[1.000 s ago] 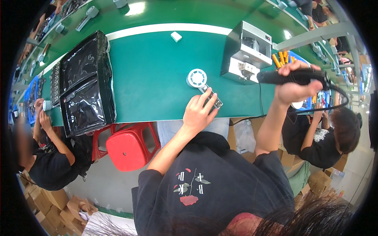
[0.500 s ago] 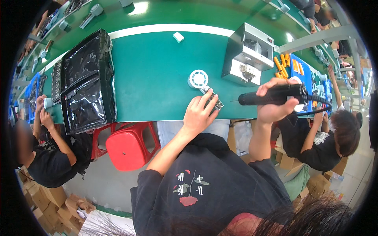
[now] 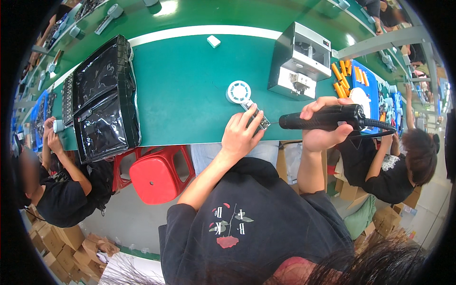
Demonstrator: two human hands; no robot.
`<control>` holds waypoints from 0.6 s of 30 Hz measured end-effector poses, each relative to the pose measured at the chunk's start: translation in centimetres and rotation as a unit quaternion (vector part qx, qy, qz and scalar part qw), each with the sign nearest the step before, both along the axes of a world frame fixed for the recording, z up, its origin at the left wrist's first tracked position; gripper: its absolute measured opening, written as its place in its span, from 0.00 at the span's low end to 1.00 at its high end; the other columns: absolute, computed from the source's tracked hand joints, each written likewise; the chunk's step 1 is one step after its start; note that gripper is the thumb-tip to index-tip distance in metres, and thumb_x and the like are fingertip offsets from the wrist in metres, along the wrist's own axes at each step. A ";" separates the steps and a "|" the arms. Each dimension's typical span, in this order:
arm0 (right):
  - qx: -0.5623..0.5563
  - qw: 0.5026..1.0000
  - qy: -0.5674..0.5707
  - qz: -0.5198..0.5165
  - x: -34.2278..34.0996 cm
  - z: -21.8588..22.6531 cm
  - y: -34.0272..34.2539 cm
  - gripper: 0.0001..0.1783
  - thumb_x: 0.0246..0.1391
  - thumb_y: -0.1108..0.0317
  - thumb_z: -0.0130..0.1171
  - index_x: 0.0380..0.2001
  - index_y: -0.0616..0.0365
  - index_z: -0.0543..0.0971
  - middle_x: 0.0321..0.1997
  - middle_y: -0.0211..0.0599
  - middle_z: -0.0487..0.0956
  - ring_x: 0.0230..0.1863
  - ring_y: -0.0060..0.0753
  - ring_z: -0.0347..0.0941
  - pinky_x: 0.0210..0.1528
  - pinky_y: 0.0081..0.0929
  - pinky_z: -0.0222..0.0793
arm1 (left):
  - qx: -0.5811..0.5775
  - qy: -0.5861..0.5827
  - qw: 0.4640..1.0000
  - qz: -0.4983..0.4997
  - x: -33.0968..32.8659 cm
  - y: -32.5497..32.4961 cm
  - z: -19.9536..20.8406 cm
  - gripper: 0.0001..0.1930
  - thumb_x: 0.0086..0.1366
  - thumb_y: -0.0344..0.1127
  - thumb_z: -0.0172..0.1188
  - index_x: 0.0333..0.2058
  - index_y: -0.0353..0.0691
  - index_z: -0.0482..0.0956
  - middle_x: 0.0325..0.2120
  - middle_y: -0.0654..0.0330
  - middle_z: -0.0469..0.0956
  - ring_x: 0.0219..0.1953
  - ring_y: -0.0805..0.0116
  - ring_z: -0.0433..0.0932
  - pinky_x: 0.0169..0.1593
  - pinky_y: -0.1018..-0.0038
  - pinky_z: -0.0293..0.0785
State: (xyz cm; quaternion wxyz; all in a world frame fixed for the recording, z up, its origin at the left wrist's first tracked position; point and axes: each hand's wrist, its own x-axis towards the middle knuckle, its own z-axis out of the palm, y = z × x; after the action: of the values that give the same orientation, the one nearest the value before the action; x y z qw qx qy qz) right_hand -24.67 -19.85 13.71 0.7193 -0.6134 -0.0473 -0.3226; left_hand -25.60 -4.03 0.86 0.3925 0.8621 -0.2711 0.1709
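On the green table in front of me lies a small handheld fan point(image 3: 238, 92) with a round white-and-blue head. Its handle is uncovered, showing metallic parts inside. My left hand point(image 3: 241, 134) grips that handle, fingers laid over it and holding it down near the table's edge. My right hand point(image 3: 325, 124) is closed around a black electric screwdriver point(image 3: 313, 118), held level with its cord trailing right. The screwdriver's thin bit points left and reaches the handle's lower end; whether it touches a screw is too small to tell.
A black plastic-lined tray point(image 3: 102, 99) stands at left, a grey-black machine point(image 3: 301, 61) at back right. Beyond it are orange tubes point(image 3: 340, 78) and a blue tray point(image 3: 372, 90). A small white block point(image 3: 213, 41) lies at the back. Co-workers sit on both sides; a red stool point(image 3: 154, 178) is below.
My right hand has brought the screwdriver left and slightly down, so its bit now meets the end of the fan's handle. My left hand stays on the handle.
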 end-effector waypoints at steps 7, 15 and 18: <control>-0.033 0.999 0.010 0.014 0.0 -0.6 0.4 0.38 0.56 0.27 0.46 0.49 0.51 0.60 0.28 0.41 0.71 0.20 0.29 0.68 0.22 0.27 0.68 | 0.002 0.004 1.000 -0.013 0.0 0.2 -0.1 0.27 0.49 0.35 0.69 0.50 0.38 0.77 0.53 0.52 0.73 0.40 0.56 0.76 0.46 0.64 0.74; -0.055 0.998 -0.012 -0.001 -0.4 -0.8 0.8 0.41 0.53 0.25 0.48 0.50 0.51 0.59 0.28 0.41 0.71 0.19 0.28 0.68 0.21 0.26 0.68 | 0.004 0.003 1.000 -0.001 0.2 0.0 0.3 0.26 0.46 0.34 0.72 0.47 0.39 0.80 0.51 0.52 0.74 0.40 0.56 0.77 0.44 0.64 0.75; -0.021 0.999 -0.010 0.044 1.1 0.4 -1.0 0.37 0.54 0.26 0.49 0.48 0.48 0.64 0.24 0.40 0.71 0.16 0.31 0.67 0.20 0.27 0.69 | 0.002 -0.003 1.000 -0.007 0.1 0.1 -0.1 0.26 0.49 0.35 0.69 0.50 0.38 0.77 0.53 0.51 0.73 0.39 0.56 0.76 0.45 0.64 0.74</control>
State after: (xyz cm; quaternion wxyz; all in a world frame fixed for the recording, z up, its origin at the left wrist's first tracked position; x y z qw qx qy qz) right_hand -23.53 -20.84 14.08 0.7192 -0.6224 -0.0881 -0.2961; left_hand -25.48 -3.95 0.71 0.3913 0.8603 -0.2788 0.1702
